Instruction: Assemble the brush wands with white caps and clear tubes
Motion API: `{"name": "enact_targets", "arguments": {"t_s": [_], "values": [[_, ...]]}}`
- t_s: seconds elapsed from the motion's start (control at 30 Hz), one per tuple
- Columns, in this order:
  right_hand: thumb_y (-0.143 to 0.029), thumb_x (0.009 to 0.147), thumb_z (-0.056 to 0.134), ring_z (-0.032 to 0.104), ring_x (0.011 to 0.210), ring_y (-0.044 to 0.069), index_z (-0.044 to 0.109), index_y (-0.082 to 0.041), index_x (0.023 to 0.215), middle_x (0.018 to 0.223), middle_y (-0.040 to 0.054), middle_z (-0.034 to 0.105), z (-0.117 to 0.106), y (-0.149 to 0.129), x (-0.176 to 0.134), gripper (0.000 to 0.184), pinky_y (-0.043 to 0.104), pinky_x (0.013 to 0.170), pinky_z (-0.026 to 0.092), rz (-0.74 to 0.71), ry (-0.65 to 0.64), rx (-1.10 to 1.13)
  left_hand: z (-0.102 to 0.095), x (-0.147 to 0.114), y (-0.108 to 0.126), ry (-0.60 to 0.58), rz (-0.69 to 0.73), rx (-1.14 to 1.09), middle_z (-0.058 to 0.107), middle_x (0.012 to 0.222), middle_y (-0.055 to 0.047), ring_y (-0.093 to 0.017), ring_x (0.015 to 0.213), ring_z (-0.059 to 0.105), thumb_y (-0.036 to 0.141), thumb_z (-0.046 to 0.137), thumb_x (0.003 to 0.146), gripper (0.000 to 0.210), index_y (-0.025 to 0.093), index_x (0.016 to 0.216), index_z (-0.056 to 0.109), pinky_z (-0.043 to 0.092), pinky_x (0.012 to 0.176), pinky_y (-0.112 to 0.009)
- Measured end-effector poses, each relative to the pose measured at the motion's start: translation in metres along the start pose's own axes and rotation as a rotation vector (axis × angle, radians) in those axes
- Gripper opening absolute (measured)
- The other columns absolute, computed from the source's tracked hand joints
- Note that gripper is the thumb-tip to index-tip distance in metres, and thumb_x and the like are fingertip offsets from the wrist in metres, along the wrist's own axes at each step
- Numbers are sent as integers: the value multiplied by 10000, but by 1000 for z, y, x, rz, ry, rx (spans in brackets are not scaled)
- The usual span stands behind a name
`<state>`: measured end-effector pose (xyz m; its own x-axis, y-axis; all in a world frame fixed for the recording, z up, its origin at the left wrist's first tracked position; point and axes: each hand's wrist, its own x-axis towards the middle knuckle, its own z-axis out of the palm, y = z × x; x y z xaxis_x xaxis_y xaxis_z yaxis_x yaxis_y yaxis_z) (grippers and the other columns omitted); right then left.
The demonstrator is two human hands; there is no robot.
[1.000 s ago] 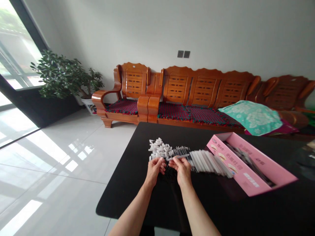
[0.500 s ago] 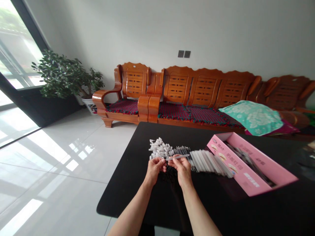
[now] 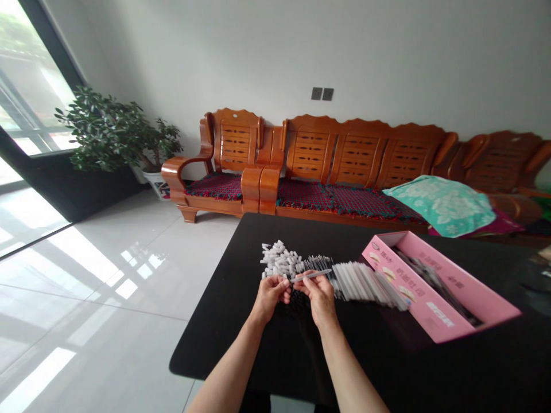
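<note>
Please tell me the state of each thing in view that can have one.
Right hand: fingers closed on slim tube.
Left hand: fingers bent at the tube's left end; grip unclear.
Slim tube: held, slightly tilted.
White pieces: loosely heaped.
Thin sticks: bunched together.
Translucent tubes: lying side by side.
Pink box: open, dark long pieces inside.
Potted plant: upright.
Wall sockets: nothing plugged in.

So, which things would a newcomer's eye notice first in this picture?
Probably the pink box, open, on the right of the table. Next, perhaps the teal cloth on the sofa behind. In the middle, the right fingers hold a slim tube near white pieces.
</note>
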<state>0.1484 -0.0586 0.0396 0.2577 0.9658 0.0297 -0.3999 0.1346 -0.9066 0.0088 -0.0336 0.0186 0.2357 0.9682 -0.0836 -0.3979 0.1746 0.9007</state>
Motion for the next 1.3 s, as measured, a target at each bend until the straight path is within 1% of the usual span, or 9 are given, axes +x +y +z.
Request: {"name": "enact_targets", "arguments": {"t_s": [0.17,0.33,0.53,0.67,0.9,1.03,1.1,1.2,1.3], "values": [[-356,762,765,711,759,192,632,-167,892,889,62,738,-2,-2,-1,265,328,740,588,-25,-62,-48,-3,1,-1,-7,-94,-88,609,546,-17,-52,385,474,382,835,638,349,103,632,626,356,392,-171],[-378,751,774,710,742,195,629,-171,895,876,55,736,-3,-4,0,291,334,732,589,-16,-100,-72,-7,4,-5,-26,-154,-127,584,513,-15,-35,366,436,409,828,641,367,87,633,653,296,371,-163],[-364,764,762,711,739,190,618,-172,906,880,54,738,-2,-4,1,279,328,731,588,-12,-102,-56,-8,4,-4,-52,-153,-125,610,538,-20,-37,377,453,411,836,645,366,92,650,656,315,392,-164],[-360,733,785,712,736,193,623,-167,887,848,51,739,0,-6,0,295,326,714,594,3,-53,-45,-3,0,1,-29,-102,-101,641,580,-25,-62,407,502,407,839,639,358,107,682,647,380,425,-182],[-365,646,850,709,653,192,643,-148,844,728,44,728,-1,0,2,360,301,619,598,51,90,4,6,-3,8,15,85,41,641,543,-14,-126,463,590,385,854,613,350,127,727,647,499,501,-239],[-378,628,863,695,594,177,640,-144,814,665,28,712,-2,5,3,373,285,570,597,51,157,10,5,-2,6,6,112,72,667,646,-25,-139,551,627,408,853,611,395,127,817,666,542,536,-251],[-387,620,868,694,588,178,642,-140,810,657,29,710,-2,5,3,386,284,560,597,43,169,7,3,-2,4,-3,70,115,660,666,-43,-136,538,618,501,771,699,416,115,818,671,533,487,-241],[-385,619,872,696,586,177,644,-135,824,652,30,709,-1,4,3,396,275,552,597,36,168,2,0,-3,1,-28,18,187,620,599,-50,-103,426,544,593,611,812,504,97,741,663,432,357,-191],[-377,626,869,696,588,175,643,-135,838,665,36,716,-1,4,3,394,270,553,598,37,160,-8,0,-3,0,-32,25,167,605,568,-31,-77,392,501,540,676,784,444,104,708,642,379,334,-163]]}}
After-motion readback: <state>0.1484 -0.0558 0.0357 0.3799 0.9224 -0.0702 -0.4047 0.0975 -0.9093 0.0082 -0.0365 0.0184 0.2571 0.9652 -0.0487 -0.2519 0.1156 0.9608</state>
